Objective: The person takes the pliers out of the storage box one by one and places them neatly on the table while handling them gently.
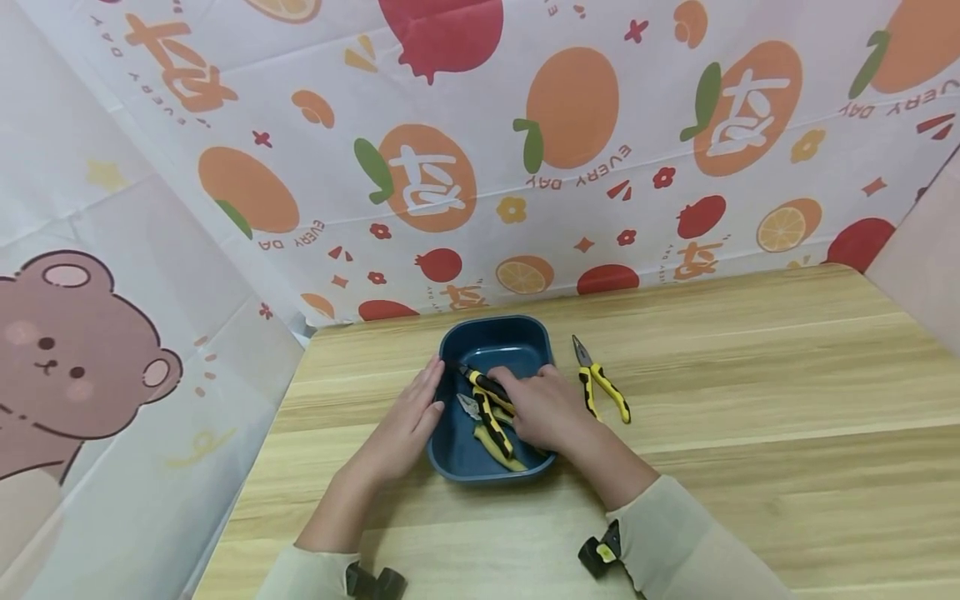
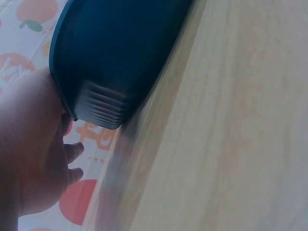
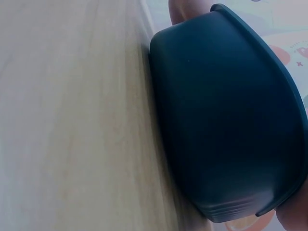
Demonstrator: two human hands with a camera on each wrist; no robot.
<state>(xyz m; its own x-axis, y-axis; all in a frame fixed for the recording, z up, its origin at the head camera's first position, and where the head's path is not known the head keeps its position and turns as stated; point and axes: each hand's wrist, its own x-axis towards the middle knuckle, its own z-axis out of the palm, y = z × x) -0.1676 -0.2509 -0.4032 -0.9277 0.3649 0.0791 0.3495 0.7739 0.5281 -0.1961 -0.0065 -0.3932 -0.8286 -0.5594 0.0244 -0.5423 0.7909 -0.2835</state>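
A dark blue plastic bin [image 1: 491, 477] stands on the table with several yellow-and-black-handled pliers inside. My left hand [image 1: 405, 421] rests against the bin's left wall, its fingers fairly straight; in the left wrist view the hand [image 2: 33, 144] lies along the rim. Reaching over the right rim, my right hand [image 1: 546, 408] holds the handle of dark-jawed pliers [image 1: 491, 385] inside the bin, though most of its fingers are hidden. Combination pliers [image 1: 491, 429] with silver jaws lie just below, over other yellow handles. The right wrist view shows mainly the bin's outer wall [image 3: 226, 110].
Long-nose pliers [image 1: 585, 357] with spread handles lie on the wooden table [image 1: 750, 375] just right of the bin. A fruit-printed cloth [image 1: 480, 167] hangs behind the table. Another cloth with a bear [image 1: 82, 350] hangs on the left.
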